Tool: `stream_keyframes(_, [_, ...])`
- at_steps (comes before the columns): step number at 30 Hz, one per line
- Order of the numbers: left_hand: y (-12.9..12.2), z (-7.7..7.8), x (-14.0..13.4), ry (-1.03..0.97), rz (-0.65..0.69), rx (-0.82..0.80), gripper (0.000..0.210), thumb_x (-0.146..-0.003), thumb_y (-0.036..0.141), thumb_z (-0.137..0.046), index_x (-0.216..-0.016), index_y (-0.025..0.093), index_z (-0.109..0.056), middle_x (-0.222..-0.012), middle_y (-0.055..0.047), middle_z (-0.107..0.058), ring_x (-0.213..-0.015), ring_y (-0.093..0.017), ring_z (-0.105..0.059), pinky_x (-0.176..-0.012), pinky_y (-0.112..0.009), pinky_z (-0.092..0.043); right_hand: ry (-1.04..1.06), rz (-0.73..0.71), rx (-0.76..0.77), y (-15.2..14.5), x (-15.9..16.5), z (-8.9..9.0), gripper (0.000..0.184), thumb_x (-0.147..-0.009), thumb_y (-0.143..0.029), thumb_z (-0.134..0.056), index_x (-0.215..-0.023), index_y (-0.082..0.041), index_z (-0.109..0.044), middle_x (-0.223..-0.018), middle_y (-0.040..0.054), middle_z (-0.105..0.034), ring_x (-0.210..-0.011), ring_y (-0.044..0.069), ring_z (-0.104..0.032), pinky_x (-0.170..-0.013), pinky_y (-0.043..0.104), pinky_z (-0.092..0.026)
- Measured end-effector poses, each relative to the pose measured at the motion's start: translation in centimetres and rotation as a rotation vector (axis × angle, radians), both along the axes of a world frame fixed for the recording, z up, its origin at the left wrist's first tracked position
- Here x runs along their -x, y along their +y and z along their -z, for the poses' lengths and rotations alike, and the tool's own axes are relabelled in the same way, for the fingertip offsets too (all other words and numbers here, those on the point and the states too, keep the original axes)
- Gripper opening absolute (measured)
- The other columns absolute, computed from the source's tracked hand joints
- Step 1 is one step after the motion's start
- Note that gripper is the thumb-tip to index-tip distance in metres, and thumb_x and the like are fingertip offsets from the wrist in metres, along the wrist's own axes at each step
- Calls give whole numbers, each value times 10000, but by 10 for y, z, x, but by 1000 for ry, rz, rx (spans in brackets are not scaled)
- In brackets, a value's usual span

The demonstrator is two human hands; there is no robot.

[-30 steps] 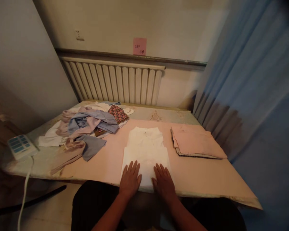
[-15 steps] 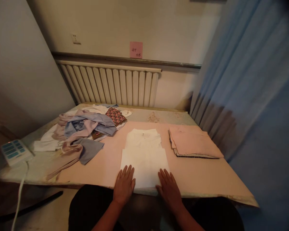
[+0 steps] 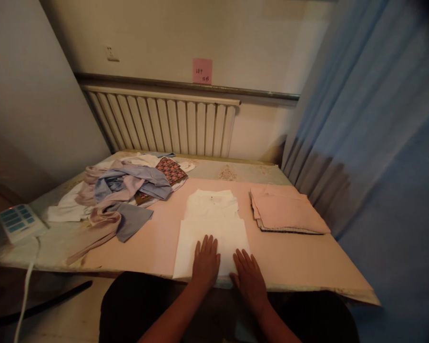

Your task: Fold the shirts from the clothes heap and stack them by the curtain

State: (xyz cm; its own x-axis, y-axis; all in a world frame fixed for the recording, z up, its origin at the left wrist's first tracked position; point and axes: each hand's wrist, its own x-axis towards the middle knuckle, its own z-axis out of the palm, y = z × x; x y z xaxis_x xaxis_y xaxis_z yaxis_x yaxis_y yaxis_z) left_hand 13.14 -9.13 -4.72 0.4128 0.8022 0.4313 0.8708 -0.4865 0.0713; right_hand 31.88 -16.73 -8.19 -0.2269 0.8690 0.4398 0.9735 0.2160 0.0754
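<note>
The left hand (image 3: 206, 261) lies palm down, fingers slightly spread, on the lower middle of a folded white shirt (image 3: 211, 224); the right hand (image 3: 249, 277), also flat and spread, rests at its lower right corner. The shirt lies at the near edge of the surface (image 3: 210, 170), on a pink sheet (image 3: 296, 262). Right of it sits a folded stack of cloth (image 3: 289, 209); to the left, a jumbled clothes pile (image 3: 128, 186) and, beyond that, a power strip (image 3: 19, 221).
</note>
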Motion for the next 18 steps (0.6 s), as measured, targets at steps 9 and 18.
stream_keyframes(9, [-3,11,-8,6,90,-24,455,-917,292,-410,-1363,219,-462,-1463,-60,-444,-1379,-250,-344,-1110,-489,-297,13,-6,25,1,-1,2,528,-925,-377,-467,-1410,-176,-415,-1486,81,-394,-1390,276,-299,-1129,473,-211])
stream_keyframes(18, [-2,5,20,32,90,-25,470,-920,300,-397,-1378,208,-455,-1468,-45,-437,-1383,-257,-335,-1119,-486,-275,19,-24,3,-1,-2,-3,506,-939,-387,-455,-1395,-171,-431,-1467,83,-423,-1385,266,-314,-1128,460,-222])
